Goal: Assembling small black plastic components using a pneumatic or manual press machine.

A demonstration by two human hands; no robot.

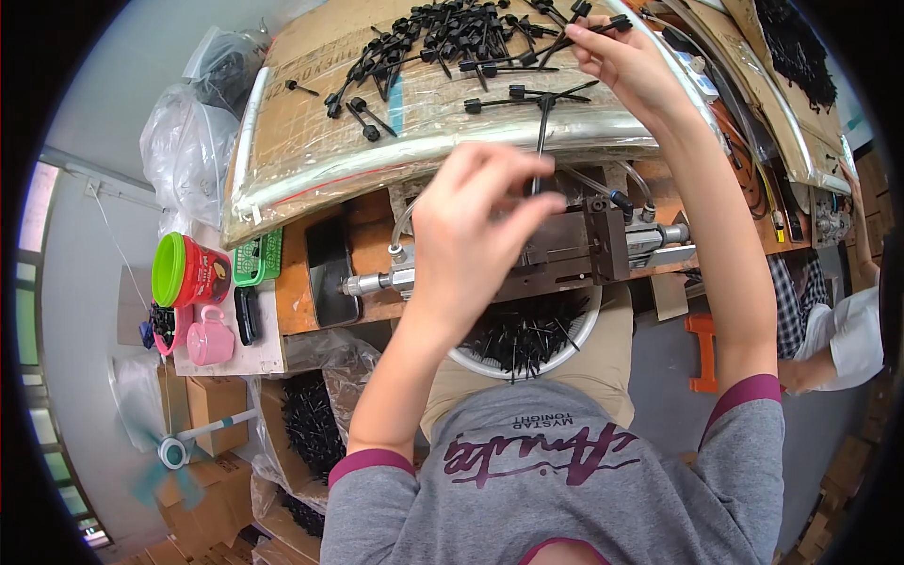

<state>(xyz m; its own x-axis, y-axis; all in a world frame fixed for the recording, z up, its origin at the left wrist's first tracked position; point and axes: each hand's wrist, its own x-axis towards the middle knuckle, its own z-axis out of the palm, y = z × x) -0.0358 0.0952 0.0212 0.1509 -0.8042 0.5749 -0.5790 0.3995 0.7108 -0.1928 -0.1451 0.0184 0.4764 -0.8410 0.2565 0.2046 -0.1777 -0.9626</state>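
Observation:
My right hand [629,66] reaches over the far part of the cardboard-covered bench. Its thumb and fingers pinch a thin black plastic rod with a knob-like head [617,24]. Nearer and to the left, my left hand [471,226] hovers over a dark metal clamping fixture [574,247], smeared by motion, its thumb and forefinger apart. Another black rod [543,132] runs down from the bench edge to between those fingertips; I cannot make out whether they touch it. A heap of similar knobbed black rods [461,33] lies on the plastic-wrapped cardboard [315,141].
Below the fixture, a white basin [595,325] of black pieces rests on my lap. At left are a dark phone [330,268], a green basket [271,254], a red tub [202,273] and a pink mug [210,339]. Another person's arm [859,221] shows at far right.

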